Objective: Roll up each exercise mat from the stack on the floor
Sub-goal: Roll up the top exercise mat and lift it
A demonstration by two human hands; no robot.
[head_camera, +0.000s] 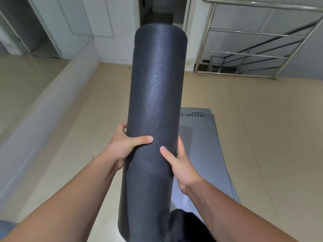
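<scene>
One dark rolled mat (155,84) stands upright, clamped between two hands at mid-height. The left hand (122,145) grips its left side and the right hand (181,165) its right side, thumbs across the front. Two flat grey mats (206,137), counted by their offset far edges, lie stacked on the floor (262,119) behind the roll.

just one view here, worn on the head; wide-angle, facing forward and down; rolled mat (155,102) fills the middle close up; floor (262,119) and railing (262,4) further off
</scene>
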